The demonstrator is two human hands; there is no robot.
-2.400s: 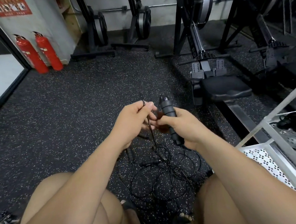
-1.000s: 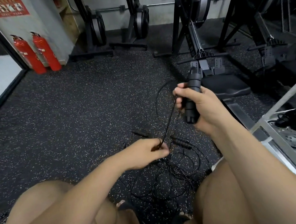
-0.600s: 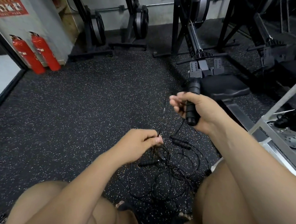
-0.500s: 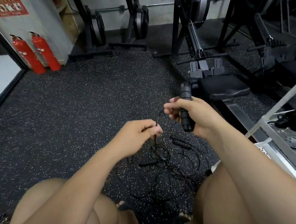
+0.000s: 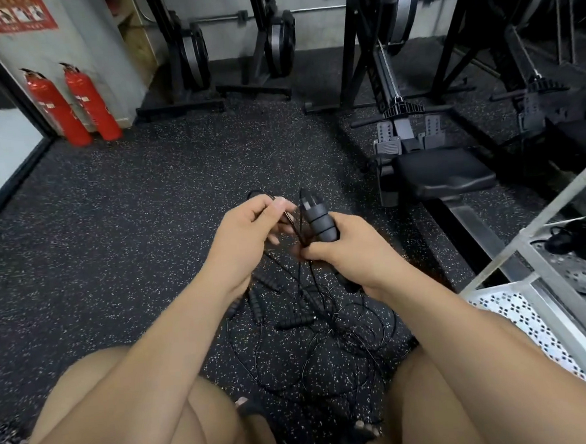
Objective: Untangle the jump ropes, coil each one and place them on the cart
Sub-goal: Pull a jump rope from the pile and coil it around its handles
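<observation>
While the person's bare knees frame the lower part of the view, both hands meet near the middle, above the speckled rubber floor. The right hand has its fingers curled round a thick black handle. This handle is cylindrical with soft-looking ribbed rings, and it stands nearly upright, its top leaning a little toward eleven o'clock.

The left hand, just beside it at nine o'clock, pinches a thin black cord between thumb and forefinger, and the other fingers are loosely bent. The cord runs down between the two hands.

At six o'clock from the hands, the tangle of jump ropes lies on the floor between the knees. It is made of many thin glossy cords in crossed loops, with several slim ribbed handles among them.

At four o'clock the cart shows a white metal frame and perforated shelves. On its upper shelf, at three o'clock, lies a dark bundle of rope.

Two red fire extinguishers stand by the wall at ten o'clock. A rowing machine with a black padded seat is at two o'clock.
</observation>
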